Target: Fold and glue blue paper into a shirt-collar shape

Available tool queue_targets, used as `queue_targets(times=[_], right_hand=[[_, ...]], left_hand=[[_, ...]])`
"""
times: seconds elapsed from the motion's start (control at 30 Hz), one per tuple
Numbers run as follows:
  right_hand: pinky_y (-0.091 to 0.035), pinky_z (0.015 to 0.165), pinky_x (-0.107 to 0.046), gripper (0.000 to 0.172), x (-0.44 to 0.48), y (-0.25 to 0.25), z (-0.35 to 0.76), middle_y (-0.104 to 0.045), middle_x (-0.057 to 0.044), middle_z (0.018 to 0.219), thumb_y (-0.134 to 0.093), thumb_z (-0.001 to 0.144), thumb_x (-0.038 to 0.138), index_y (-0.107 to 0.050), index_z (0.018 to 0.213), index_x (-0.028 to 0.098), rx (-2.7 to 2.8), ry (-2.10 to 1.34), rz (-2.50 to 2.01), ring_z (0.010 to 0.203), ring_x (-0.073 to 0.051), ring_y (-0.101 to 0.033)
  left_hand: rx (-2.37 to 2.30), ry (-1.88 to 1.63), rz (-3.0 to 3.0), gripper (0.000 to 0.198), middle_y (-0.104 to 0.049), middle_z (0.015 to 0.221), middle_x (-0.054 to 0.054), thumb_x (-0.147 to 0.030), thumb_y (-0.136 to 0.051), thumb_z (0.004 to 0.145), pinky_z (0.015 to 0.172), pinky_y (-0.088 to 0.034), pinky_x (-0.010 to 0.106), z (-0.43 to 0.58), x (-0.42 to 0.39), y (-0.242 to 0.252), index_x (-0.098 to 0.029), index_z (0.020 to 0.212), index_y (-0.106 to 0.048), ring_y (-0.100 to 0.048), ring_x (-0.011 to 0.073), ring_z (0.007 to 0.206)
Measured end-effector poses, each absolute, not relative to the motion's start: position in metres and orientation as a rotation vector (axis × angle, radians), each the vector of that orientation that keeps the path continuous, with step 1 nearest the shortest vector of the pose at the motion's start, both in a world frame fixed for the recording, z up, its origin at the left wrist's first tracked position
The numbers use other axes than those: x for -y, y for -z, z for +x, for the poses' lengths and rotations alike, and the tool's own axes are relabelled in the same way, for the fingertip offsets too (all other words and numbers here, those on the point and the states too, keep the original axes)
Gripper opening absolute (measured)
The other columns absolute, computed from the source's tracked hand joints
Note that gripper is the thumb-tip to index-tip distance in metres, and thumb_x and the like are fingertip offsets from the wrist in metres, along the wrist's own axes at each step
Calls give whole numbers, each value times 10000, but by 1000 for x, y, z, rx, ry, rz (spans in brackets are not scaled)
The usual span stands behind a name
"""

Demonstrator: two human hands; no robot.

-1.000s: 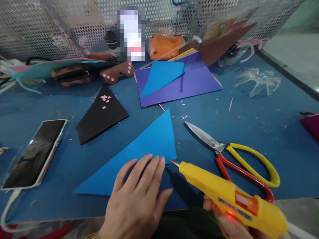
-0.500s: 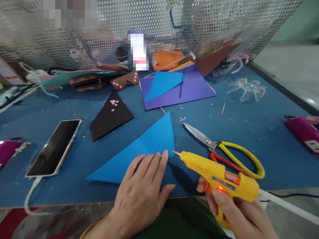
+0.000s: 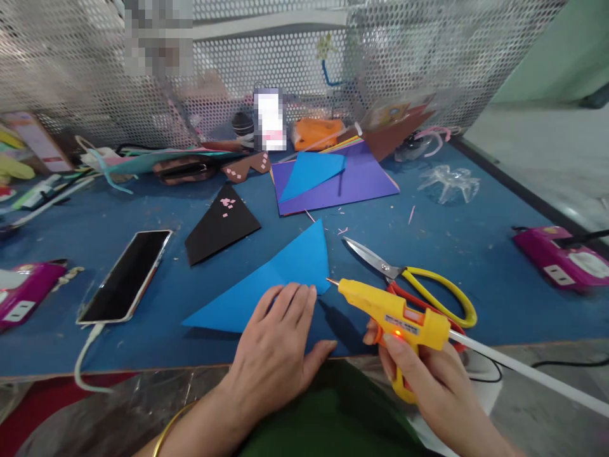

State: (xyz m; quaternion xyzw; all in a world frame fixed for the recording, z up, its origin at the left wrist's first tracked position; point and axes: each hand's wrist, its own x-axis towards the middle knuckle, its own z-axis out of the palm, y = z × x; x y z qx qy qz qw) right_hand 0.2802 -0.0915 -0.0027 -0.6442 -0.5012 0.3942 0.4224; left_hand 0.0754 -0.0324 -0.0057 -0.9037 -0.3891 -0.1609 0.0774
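My left hand [image 3: 280, 343] lies flat, fingers stretched out, on the lower edge of a blue paper piece [image 3: 280, 266] folded into a pointed shape. In my right hand [image 3: 419, 368] is a yellow glue gun [image 3: 385, 308], with a finger at its orange trigger, a lit red light and a white glue stick [image 3: 523, 371] out of its back. The metal nozzle points left, close to the right edge of the blue paper. Behind the gun lie scissors [image 3: 380, 261] with one yellow and one red handle, blades apart.
A black paper piece [image 3: 221, 231] bears small pink squares. Purple sheets [image 3: 361, 178] with a smaller blue piece [image 3: 309, 171] lie farther back. A phone [image 3: 128, 276] with a cable is at left; magenta power strips [image 3: 556, 254] [image 3: 35, 292] flank the table. Perforated metal mesh [image 3: 228, 82] stands behind.
The camera view has shifted, so the table's things appear moved somewhat. My left hand stays on the blue paper, and the glue gun nozzle stays near its right edge.
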Motion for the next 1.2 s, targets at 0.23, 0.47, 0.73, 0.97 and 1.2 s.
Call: queue_targets(times=[0.23, 0.47, 0.73, 0.97, 1.2], right_hand=[[-488, 547, -261, 468, 90, 10, 283, -621, -34, 604, -497, 954, 519, -652, 647, 201, 1312, -973, -1545, 562, -146, -569], [-525, 648, -297, 453, 90, 9, 283, -635, -40, 635, -508, 938, 550, -673, 704, 198, 1266, -1003, -1529, 612, -169, -599], [-427, 480, -256, 473, 89, 3, 278, -552, -9, 553, -520, 910, 606, -663, 735, 191, 1187, -1044, -1515, 500, -140, -491], [-438, 485, -245, 486, 89, 5, 278, -585, -25, 566, -544, 903, 599, -670, 698, 177, 1156, -1022, -1510, 515, -136, -518], [-422, 456, -231, 506, 88, 15, 281, -608, -36, 572, -519, 932, 564, -659, 631, 182, 1264, -966, -1488, 500, -128, -514]], left_hand=[[1170, 478, -2640, 513, -662, 1298, 165, -394, -456, 984, 1021, -452, 439, 76, 37, 12, -34, 1328, -577, -612, 300, 1157], [1281, 516, -2649, 576, -653, 1308, 171, -466, -517, 948, 1104, -387, 482, 80, 40, 15, -51, 1344, -566, -602, 308, 1187], [1253, 583, -2666, 558, -671, 1281, 169, -457, -522, 944, 1077, -404, 494, 80, 39, 15, -47, 1316, -591, -593, 314, 1175], [1205, 553, -2659, 579, -660, 1274, 197, -491, -488, 958, 1035, -441, 484, 81, 37, 15, -35, 1296, -595, -573, 328, 1200], [1175, 521, -2661, 568, -654, 1311, 163, -483, -468, 979, 1099, -384, 465, 80, 37, 17, -60, 1347, -553, -585, 291, 1204]])
